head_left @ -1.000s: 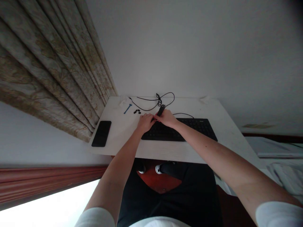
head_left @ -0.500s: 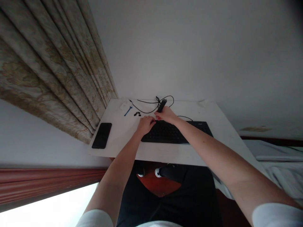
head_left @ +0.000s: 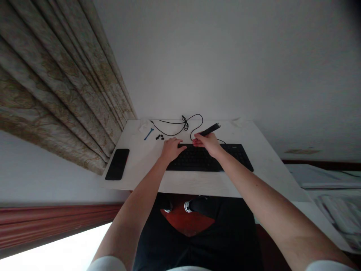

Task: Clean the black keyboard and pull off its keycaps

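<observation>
A black keyboard (head_left: 197, 160) lies on the white table in front of me. My left hand (head_left: 171, 149) rests at its upper left corner, thumb and fingers apart and nothing visibly held. Over the keyboard's top edge, my right hand (head_left: 207, 143) is closed around a slim black stick-like tool (head_left: 210, 130). The tool slants up to the right and its lower end is hidden in my fingers; its exact kind is unclear. Left of my left hand sit several small black pieces (head_left: 160, 137), possibly keycaps. Beside them lies a thin blue tool (head_left: 149, 134) with widened ends.
A black phone (head_left: 117, 164) lies at the table's (head_left: 191, 182) left side. A loosely tied black cable (head_left: 184, 122) runs along the back by the wall. The patterned curtain (head_left: 70, 75) hangs close to the left edge. Whitish crumpled scraps (head_left: 144, 125) lie at the back left.
My right hand has shifted right, and the black tool has tilted from steep to a lower slant. My left thumb has spread from the fingers. The view has moved slightly.
</observation>
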A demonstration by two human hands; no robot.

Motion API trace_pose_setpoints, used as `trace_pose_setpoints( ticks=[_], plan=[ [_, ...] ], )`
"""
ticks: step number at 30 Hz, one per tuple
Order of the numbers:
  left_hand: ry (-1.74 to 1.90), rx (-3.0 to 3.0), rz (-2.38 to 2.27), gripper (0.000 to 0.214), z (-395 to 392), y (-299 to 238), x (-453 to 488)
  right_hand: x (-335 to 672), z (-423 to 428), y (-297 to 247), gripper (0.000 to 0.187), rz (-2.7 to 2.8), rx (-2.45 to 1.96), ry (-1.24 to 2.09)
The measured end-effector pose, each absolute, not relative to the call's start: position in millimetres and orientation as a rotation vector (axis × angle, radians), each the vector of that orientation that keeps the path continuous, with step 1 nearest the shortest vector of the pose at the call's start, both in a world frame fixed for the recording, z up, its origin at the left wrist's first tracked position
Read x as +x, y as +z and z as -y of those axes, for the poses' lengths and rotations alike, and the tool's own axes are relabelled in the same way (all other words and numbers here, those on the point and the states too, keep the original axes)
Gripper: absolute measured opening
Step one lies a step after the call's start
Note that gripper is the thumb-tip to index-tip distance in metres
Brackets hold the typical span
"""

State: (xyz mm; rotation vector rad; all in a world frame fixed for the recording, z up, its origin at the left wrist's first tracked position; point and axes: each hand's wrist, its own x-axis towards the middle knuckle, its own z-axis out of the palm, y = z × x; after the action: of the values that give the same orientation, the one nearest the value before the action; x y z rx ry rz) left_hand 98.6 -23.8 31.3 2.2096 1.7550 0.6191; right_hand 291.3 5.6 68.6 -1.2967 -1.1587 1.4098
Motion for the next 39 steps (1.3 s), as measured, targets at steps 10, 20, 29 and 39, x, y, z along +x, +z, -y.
trace_pose_setpoints(
  ticks=[10,20,29,39],
  plan=[
    [0.639,2.158,-1.788,0.019,19.3,27.0,118.5,304.2,14.6,45.0,0.02,1.023,-1.28,1.406],
    [0.876,1.754,-1.975,0.024,2.3,29.7,25.4,305.6,19.3,40.1,0.015,0.988,-1.236,1.442],
    [1.339,0.957,-1.298,0.024,8.1,22.0,14.8,308.5,18.0,39.2,0.021,1.035,-1.219,1.449],
    [1.387,1.121,-1.483,0.024,4.5,7.8,13.9,308.5,16.8,45.8,0.012,0.974,-1.217,1.482]
  ],
)
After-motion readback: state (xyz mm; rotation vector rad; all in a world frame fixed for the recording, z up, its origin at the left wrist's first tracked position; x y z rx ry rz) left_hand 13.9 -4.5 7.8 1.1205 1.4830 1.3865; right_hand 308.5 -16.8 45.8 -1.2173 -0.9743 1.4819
